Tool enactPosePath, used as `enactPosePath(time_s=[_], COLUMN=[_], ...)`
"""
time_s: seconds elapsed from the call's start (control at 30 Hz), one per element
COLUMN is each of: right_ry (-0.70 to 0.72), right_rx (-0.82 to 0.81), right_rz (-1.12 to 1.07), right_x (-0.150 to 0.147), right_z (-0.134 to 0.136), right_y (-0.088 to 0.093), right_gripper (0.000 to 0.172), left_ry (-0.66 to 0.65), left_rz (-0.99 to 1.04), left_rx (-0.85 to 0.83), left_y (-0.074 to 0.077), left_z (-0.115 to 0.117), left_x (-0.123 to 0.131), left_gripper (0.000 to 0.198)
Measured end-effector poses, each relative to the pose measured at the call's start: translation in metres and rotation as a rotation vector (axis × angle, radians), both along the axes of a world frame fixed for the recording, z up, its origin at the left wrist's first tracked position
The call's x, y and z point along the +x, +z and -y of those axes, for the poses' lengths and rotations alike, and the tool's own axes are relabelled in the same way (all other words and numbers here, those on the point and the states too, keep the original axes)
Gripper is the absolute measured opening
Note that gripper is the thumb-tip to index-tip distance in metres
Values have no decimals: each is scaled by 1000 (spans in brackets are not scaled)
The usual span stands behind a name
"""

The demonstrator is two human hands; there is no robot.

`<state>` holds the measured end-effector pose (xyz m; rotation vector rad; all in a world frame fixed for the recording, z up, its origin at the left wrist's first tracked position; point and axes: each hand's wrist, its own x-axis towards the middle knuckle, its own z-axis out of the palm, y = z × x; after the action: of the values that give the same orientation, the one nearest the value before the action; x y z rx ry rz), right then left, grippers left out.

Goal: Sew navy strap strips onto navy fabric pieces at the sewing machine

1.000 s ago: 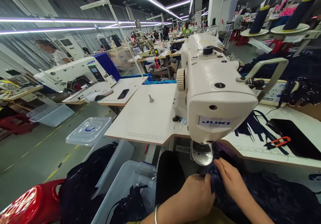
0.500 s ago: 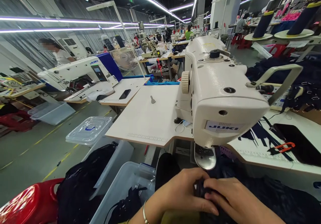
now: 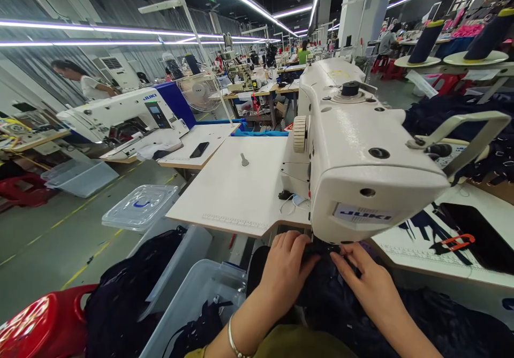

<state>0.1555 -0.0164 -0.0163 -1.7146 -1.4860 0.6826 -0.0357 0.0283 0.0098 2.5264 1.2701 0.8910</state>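
A white sewing machine (image 3: 373,176) marked JUKI stands in front of me with its head towards me. Dark navy fabric (image 3: 333,304) hangs below the head and spreads over my lap to the right. My left hand (image 3: 291,264) is closed on the fabric's upper edge, left of the needle area. On the right of it, my right hand (image 3: 359,267) pinches the same edge between thumb and fingers. The edge lies just under the machine head, which hides the needle and the exact contact with the machine.
Orange-handled thread snips (image 3: 453,243) and a black phone (image 3: 482,235) lie on the right tabletop with dark straps. A small metal key-like piece (image 3: 244,160) rests on the left tabletop (image 3: 225,187). Clear plastic bins (image 3: 193,294) with dark fabric and a red stool (image 3: 44,326) stand lower left.
Both hands have moved up and forward with the fabric, bringing its edge beneath the machine head. They are farther apart now, and the shiny metal plate seen earlier is covered.
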Motion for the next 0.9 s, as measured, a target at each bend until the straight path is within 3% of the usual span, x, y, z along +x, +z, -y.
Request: enactPosePath(time_s=[0.13, 0.2, 0.37, 0.6, 0.7, 0.9], right_ry=[-106, -90, -11, 7, 17, 65], right_rx=[-117, -133, -88, -86, -104, 12], right_rz=[-208, -297, -355, 39, 163, 239], right_x=[-4, -2, 12, 28, 29, 31], right_z=[-5, -9, -23, -34, -37, -42], right_y=[-2, 0, 3, -4, -5, -5], right_gripper=[29, 29, 24, 28, 29, 31], left_ry=[-309, -422, -319, -94, -51, -29], left_rz=[-119, -210, -303, -333, -370, -420], left_rx=[207, 185, 138, 248, 284, 301], left_y=[-2, -1, 0, -5, -8, -9], left_z=[5, 7, 11, 22, 23, 23], left_x=[1, 2, 10, 21, 24, 25], left_gripper=[33, 38, 36, 33, 32, 35])
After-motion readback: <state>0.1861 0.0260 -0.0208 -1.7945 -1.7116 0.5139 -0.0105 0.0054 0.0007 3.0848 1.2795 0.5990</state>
